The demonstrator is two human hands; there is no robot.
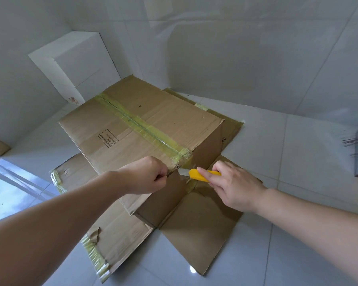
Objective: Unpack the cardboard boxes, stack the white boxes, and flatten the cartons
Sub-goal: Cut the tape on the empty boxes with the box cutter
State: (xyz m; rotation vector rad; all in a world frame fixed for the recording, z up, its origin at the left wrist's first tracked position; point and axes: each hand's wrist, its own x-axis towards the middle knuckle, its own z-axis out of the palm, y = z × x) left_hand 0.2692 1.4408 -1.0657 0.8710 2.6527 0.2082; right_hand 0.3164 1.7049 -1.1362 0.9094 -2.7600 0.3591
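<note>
The cardboard box (pixel 141 129) stands upside down at centre, flaps splayed on the floor; the left hand (pixel 145 176) pinches its near taped edge; the right hand (pixel 234 186) grips a yellow knife (pixel 198 175) at the tape (pixel 145 126); white boxes (pixel 74 65) stacked far left.

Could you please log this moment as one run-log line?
right hand: holds yellow knife | blade at taped carton edge | left hand: pinches tape end

Head camera looks steeply down, close over the carton (pixel 145 129).
</note>
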